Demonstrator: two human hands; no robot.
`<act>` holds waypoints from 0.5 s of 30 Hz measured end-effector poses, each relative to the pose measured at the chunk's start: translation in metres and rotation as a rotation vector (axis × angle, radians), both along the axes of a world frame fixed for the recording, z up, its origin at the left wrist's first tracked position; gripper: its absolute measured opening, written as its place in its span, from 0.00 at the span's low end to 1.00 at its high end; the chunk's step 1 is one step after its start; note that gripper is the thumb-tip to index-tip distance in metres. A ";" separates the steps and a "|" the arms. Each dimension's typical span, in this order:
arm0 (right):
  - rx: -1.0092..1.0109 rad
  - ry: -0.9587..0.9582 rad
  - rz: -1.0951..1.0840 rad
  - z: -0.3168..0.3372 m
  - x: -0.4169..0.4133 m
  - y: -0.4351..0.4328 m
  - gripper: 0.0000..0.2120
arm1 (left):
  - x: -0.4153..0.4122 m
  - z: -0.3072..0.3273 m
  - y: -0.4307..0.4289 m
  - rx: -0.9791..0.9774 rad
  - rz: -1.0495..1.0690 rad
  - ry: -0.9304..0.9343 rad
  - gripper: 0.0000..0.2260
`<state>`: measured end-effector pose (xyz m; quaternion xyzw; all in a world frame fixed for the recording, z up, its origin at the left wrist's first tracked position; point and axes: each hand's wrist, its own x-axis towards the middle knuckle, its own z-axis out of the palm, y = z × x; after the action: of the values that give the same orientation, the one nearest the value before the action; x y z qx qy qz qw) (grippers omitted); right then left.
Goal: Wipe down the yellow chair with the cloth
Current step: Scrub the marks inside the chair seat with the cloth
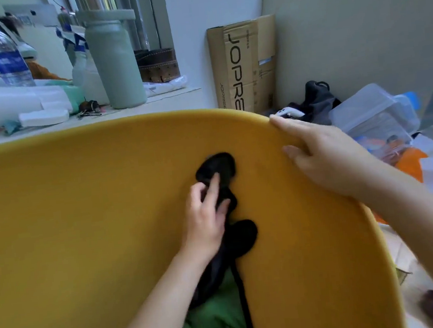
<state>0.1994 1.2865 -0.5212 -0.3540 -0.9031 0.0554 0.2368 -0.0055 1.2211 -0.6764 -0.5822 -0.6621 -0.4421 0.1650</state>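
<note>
Closest to me at the bottom edge lies green fabric point(215, 319) with black edging, down in the seat of the yellow chair point(80, 204). I cannot tell whether it is one piece with the black cloth point(217, 165) above it. The chair's curved shell fills most of my view, its rim arching across the middle.

I have the left hand point(205, 218) in the middle of the shell's inner face, gripping the bunched black cloth. Its fingers point(213, 185) are curled onto the fabric, the forefinger laid over the top wad, and that wad is pressed against the yellow surface. The rest of the cloth trails down under the wrist toward the seat.

The right hand point(327, 160) holds the chair's rim on the right side: thumb on the inner face, forefinger lying along the edge, the other fingers hidden behind it.

Beyond the rim a bench point(163, 102) carries a grey-green bottle point(115, 59), a clear water bottle point(5, 57) and a bunch of keys point(89, 110). A cardboard box point(245, 64) stands against the wall, with a clear plastic container point(367, 113) near it.
</note>
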 end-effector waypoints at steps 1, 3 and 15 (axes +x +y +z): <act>0.006 0.068 0.005 -0.009 0.006 -0.003 0.27 | -0.013 0.007 0.007 -0.017 0.062 -0.126 0.25; 0.008 0.159 -0.003 -0.018 0.008 -0.003 0.27 | -0.006 0.011 0.015 -0.011 0.099 -0.226 0.27; 0.211 0.105 -0.271 -0.030 -0.012 -0.014 0.30 | -0.015 0.055 0.032 0.132 0.037 0.329 0.12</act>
<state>0.1870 1.2725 -0.5513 -0.4423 -0.8343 -0.0539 0.3248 -0.0201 1.2534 -0.6214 -0.6221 -0.6065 -0.3803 0.3170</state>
